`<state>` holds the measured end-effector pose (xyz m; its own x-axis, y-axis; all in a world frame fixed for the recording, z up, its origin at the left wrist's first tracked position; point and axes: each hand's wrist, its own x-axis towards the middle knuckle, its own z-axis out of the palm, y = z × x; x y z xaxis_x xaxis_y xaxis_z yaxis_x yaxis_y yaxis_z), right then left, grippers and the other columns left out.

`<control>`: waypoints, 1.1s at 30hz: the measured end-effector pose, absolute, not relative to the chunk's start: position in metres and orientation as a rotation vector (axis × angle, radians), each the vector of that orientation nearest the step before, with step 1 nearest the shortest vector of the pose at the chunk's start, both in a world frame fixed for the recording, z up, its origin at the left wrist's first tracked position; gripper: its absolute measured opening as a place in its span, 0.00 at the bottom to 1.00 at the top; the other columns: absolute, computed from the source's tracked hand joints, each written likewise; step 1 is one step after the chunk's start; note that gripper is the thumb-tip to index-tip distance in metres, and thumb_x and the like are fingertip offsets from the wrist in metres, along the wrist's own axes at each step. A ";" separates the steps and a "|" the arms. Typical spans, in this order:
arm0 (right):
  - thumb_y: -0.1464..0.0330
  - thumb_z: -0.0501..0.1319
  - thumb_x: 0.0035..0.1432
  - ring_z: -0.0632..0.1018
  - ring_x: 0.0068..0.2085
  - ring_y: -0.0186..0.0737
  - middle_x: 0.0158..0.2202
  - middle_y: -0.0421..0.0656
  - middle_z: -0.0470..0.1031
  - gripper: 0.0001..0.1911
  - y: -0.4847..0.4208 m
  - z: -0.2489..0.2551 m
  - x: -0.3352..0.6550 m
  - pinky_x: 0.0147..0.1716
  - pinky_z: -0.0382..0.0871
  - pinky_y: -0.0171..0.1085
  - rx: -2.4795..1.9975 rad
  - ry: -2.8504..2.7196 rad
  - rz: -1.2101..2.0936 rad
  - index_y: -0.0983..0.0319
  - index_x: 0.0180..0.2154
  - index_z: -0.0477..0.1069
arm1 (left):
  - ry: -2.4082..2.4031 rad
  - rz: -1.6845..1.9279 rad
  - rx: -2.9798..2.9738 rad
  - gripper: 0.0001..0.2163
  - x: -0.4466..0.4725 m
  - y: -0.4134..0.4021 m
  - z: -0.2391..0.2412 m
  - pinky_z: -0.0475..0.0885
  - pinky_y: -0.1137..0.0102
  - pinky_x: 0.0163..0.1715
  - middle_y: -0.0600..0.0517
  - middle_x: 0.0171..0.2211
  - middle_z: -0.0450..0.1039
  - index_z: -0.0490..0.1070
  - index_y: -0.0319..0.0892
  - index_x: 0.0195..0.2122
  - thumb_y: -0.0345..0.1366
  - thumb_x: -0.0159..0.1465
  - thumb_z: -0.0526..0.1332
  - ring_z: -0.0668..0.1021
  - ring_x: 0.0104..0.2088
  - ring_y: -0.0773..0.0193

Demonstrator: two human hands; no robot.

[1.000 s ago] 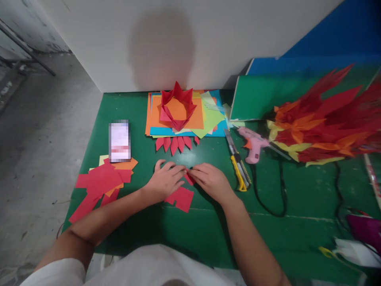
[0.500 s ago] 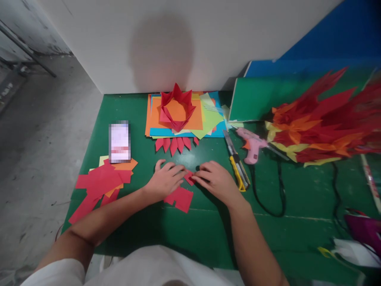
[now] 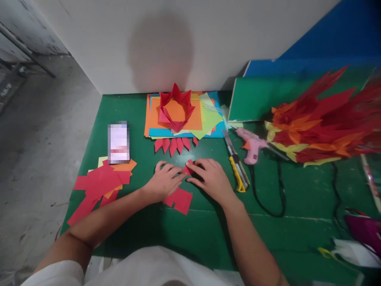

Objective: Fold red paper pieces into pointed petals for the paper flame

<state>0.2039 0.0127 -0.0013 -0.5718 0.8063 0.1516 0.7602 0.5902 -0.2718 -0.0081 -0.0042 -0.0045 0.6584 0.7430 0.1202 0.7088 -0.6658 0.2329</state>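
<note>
Your two hands met above the middle of the green table, with a small red piece between them. The piece lay at your fingertips, just beyond a notched red sheet. Your left hand was palm down with bent fingers, their tips at the left edge of the piece; whether they pinched it or merely rested on it, you cannot tell. Your right hand was spread, the thumb apart from the forefinger, whose tip touched the piece from the right.

Far of your hands, red petals were arranged in a row along the near edge of the stacked paper, on which stood a pointed red ring. To the left lay a phone, its near end touching red and orange scraps. To the right lay a yellow cutter and, just beside it, a pink glue gun. Paper flowers occupied the far right.
</note>
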 end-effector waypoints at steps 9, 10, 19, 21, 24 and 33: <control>0.59 0.59 0.59 0.69 0.41 0.46 0.40 0.48 0.71 0.17 0.014 -0.005 0.202 0.40 0.63 0.43 -1.252 -2.486 0.377 0.59 0.48 0.72 | 1.222 0.317 2.626 0.18 -0.015 0.002 -0.008 0.55 0.58 0.49 0.51 0.47 0.72 0.69 0.47 0.49 0.23 0.61 0.51 0.68 0.45 0.59; 0.59 0.59 0.59 0.69 0.41 0.46 0.40 0.48 0.72 0.17 0.014 -0.005 0.202 0.40 0.63 0.43 -1.250 -2.484 0.377 0.59 0.48 0.72 | 1.218 0.312 2.629 0.18 -0.014 0.002 -0.008 0.54 0.58 0.49 0.51 0.48 0.72 0.69 0.47 0.49 0.24 0.61 0.51 0.68 0.46 0.59; 0.60 0.61 0.57 0.70 0.41 0.46 0.40 0.48 0.72 0.17 0.014 -0.007 0.203 0.40 0.63 0.43 -1.232 -2.496 0.349 0.59 0.47 0.72 | 1.058 0.258 2.735 0.18 -0.017 0.005 -0.009 0.53 0.57 0.53 0.51 0.52 0.71 0.68 0.45 0.51 0.25 0.63 0.51 0.66 0.53 0.59; 0.61 0.61 0.58 0.70 0.42 0.45 0.40 0.47 0.73 0.14 0.014 -0.006 0.203 0.41 0.62 0.43 -1.195 -2.473 0.346 0.59 0.45 0.73 | 1.042 0.237 2.756 0.18 -0.017 0.006 -0.007 0.52 0.57 0.54 0.51 0.53 0.70 0.68 0.45 0.50 0.24 0.62 0.50 0.66 0.54 0.60; 0.63 0.60 0.60 0.71 0.41 0.43 0.39 0.45 0.75 0.08 0.014 -0.006 0.202 0.41 0.62 0.42 -1.112 -2.444 0.389 0.59 0.37 0.74 | 1.023 0.242 2.753 0.17 -0.018 0.007 -0.005 0.52 0.56 0.54 0.52 0.53 0.70 0.69 0.46 0.48 0.23 0.62 0.50 0.66 0.54 0.61; 0.66 0.56 0.63 0.72 0.38 0.39 0.37 0.44 0.76 0.09 0.014 -0.007 0.205 0.37 0.64 0.38 -1.027 -2.452 0.472 0.59 0.39 0.74 | 1.022 0.274 2.702 0.15 -0.018 0.007 -0.005 0.51 0.56 0.54 0.53 0.52 0.71 0.70 0.46 0.44 0.23 0.61 0.51 0.68 0.51 0.61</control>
